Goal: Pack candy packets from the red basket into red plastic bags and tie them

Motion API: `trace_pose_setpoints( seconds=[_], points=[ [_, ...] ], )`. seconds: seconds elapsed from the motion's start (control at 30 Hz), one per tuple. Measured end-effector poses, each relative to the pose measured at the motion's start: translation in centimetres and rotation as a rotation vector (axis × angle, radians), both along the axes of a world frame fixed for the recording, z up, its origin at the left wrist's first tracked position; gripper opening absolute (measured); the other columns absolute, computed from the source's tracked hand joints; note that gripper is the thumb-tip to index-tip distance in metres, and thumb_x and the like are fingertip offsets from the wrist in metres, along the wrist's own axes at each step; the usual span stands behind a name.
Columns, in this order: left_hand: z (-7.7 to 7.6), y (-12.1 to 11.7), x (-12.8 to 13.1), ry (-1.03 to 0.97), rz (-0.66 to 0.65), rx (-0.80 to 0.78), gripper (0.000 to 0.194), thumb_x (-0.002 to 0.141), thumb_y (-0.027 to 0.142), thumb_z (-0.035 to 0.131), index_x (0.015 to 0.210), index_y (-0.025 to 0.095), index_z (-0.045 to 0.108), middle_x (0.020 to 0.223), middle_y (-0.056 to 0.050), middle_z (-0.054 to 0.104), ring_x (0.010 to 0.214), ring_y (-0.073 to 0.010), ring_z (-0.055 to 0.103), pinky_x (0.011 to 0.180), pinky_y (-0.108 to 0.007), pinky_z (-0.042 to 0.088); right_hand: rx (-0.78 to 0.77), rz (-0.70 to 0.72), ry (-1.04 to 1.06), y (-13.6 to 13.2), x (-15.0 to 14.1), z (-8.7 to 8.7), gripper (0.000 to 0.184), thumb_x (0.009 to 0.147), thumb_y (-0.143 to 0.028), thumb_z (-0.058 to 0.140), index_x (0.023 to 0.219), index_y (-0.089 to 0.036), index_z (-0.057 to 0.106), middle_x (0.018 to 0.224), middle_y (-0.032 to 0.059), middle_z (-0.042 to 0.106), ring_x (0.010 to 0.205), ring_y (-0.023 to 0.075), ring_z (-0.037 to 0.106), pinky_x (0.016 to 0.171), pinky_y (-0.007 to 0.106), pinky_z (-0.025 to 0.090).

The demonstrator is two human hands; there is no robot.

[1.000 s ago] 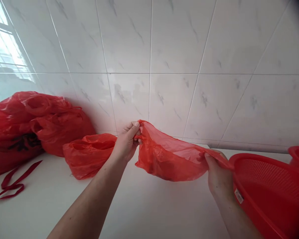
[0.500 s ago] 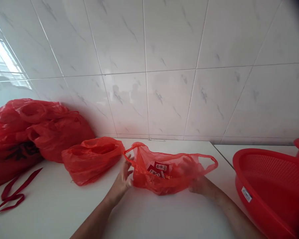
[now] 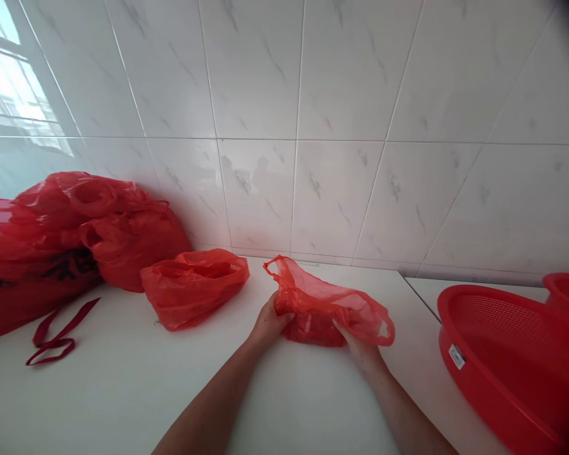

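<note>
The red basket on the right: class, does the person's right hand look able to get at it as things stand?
Probably yes. The red basket sits beside the right hand with only bare white counter between them, but that hand is gripping the small red bag and would have to let go first.

A home kitchen: white counter (image 3: 99,392), glossy marble-look wall tiles (image 3: 341,95), red plastic colander basin (image 3: 512,354).

red plastic bag (image 3: 329,306) | thin, translucent, crinkled, bunched into a low heap | lies on the white counter, centre of frame, just below the tiled wall | one handle loop sticks up at its upper left, another hangs open at its right end | contents not discernible | gripped at both lower sides
</note>
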State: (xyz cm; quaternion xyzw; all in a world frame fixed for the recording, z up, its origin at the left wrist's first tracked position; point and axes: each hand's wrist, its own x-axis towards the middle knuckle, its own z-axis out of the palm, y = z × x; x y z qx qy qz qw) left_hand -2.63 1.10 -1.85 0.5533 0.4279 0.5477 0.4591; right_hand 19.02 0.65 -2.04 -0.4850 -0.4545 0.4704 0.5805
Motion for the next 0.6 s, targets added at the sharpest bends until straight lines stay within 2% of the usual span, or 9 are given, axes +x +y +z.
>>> trace_pose_setpoints(
  seconds=[0.07, 0.13, 0.47, 0.6],
  points=[
    [-0.7, 0.4, -0.3, 0.032, 0.054, 0.004, 0.034, 0.07, 0.019, 0.066, 0.103, 0.017, 0.059, 0.098, -0.007, 0.067, 0.091, -0.0235, 0.062, 0.078, -0.033, 0.049, -0.04, -0.025, 0.026, 0.0, 0.2, 0.0, 0.054, 0.057, -0.036, 0.08, 0.106, -0.023, 0.06, 0.114, 0.0074, 0.062, 0.109, 0.0301, 0.056, 0.088, 0.042, 0.05],
    [-1.1, 0.9, -0.4, 0.039, 0.085, 0.002, 0.028, 0.069, 0.017, 0.064, 0.097, 0.017, 0.059, 0.093, -0.006, 0.067, 0.087, -0.0221, 0.062, 0.074, -0.031, 0.049, -0.071, -0.03, 0.039, -0.1, 0.1, 0.3, 0.054, 0.056, -0.036, 0.081, 0.105, -0.023, 0.06, 0.114, 0.0069, 0.063, 0.11, 0.0297, 0.056, 0.088, 0.04, 0.051],
    [-1.2, 2.0, -0.2, 0.045, 0.151, -0.014, 0.026, 0.067, 0.013, 0.06, 0.092, 0.016, 0.061, 0.088, -0.005, 0.068, 0.08, -0.0197, 0.063, 0.068, -0.028, 0.049, 0.043, -0.019, -0.055, 0.2, 0.1, 0.5, 0.055, 0.065, -0.038, 0.075, 0.115, -0.025, 0.057, 0.122, 0.0041, 0.059, 0.114, 0.0264, 0.053, 0.096, 0.04, 0.046],
    [-1.1, 1.9, 0.0, 0.059, 0.139, -0.013, 0.023, 0.066, 0.01, 0.058, 0.088, 0.016, 0.062, 0.085, -0.004, 0.068, 0.078, -0.0186, 0.062, 0.066, -0.026, 0.048, 0.087, -0.038, -0.087, 0.2, -0.1, 0.5, 0.054, 0.065, -0.038, 0.075, 0.114, -0.023, 0.058, 0.119, 0.005, 0.061, 0.111, 0.0268, 0.055, 0.093, 0.04, 0.048]
  ],
)
